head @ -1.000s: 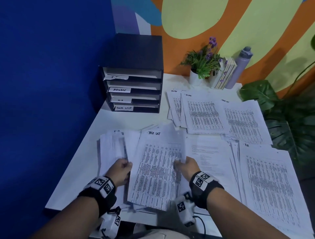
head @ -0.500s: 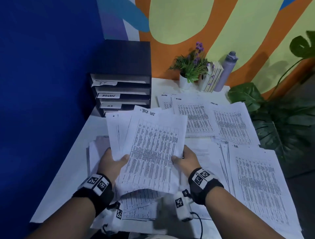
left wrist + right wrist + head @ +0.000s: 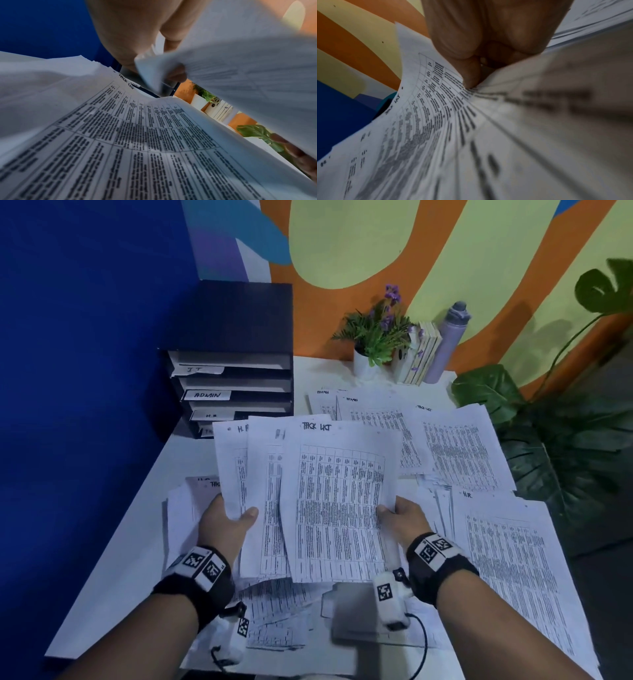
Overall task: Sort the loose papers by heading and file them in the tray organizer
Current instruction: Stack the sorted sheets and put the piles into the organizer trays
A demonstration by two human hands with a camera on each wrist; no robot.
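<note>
Left hand (image 3: 224,522) and right hand (image 3: 404,517) pinching fanned papers (image 3: 335,501), top headed "TASK LIST", organizer (image 3: 236,378) labelled IT, ADMIN, HR

The head view looks forward and down from above the white desk (image 3: 130,529), facing the tray organizer (image 3: 236,378) and painted wall. The left wrist view sits very near, beneath the held sheets (image 3: 240,75), looking along the left hand (image 3: 137,33) toward the organizer. The right wrist view looks up close along the right hand (image 3: 488,33); all three share those sheets.
</note>
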